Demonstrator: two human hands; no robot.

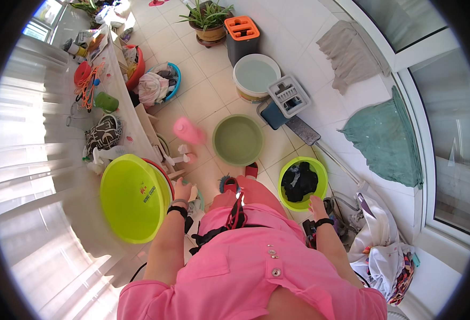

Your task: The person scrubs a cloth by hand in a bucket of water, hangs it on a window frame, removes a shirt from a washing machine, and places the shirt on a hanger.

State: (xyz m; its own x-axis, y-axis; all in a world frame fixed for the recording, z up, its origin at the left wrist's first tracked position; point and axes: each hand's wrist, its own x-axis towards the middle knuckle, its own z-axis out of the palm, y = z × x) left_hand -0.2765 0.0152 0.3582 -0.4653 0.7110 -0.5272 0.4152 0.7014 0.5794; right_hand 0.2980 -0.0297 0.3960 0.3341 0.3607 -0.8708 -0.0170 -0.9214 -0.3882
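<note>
My left hand (183, 191) hangs beside the large lime-green basin (127, 200), which is tilted on its side with its inside facing me. A small greenish patch shows at its fingertips; whether the hand holds it I cannot tell. My right hand (317, 207) is at the near rim of a smaller lime-green basin (322, 172), its fingers loosely apart. Dark wet-looking cloth (304, 181) lies in that basin. On the floor before my feet stands an olive-green basin (238, 140). A pink bottle (189, 130) and a white pump dispenser (182, 157) are to its left.
Beyond stand a white bucket of water (258, 72), a grey bin with orange lid (242, 36) and a potted plant (209, 26). A flat mop (303, 130) leans right. Laundry fills a blue basin (175, 82). A cluttered table (129, 104) runs along the left.
</note>
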